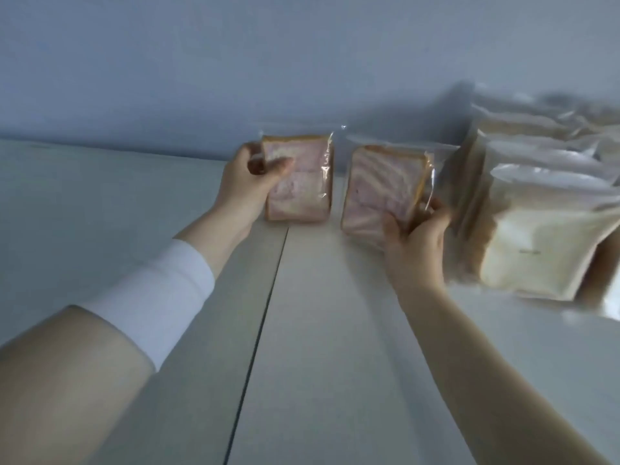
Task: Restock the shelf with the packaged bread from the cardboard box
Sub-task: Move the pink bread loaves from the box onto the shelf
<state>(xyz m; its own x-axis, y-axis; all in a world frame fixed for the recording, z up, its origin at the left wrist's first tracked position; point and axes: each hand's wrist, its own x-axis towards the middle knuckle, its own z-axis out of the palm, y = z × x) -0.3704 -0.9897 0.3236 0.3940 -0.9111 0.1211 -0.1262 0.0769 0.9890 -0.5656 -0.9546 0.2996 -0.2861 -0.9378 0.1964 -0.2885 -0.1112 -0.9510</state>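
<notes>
Curling round the left edge of a pink-swirled bread pack (pixel 303 186), the left grip (pixel 250 182) holds it upright at the back of the shelf (pixel 318 330). The right grip (pixel 416 236) clasps the lower right corner of a second pack (pixel 375 196), which is tilted and just right of the first. Blurred rows of pale packs (pixel 543 236) stand just right of that grip.
</notes>
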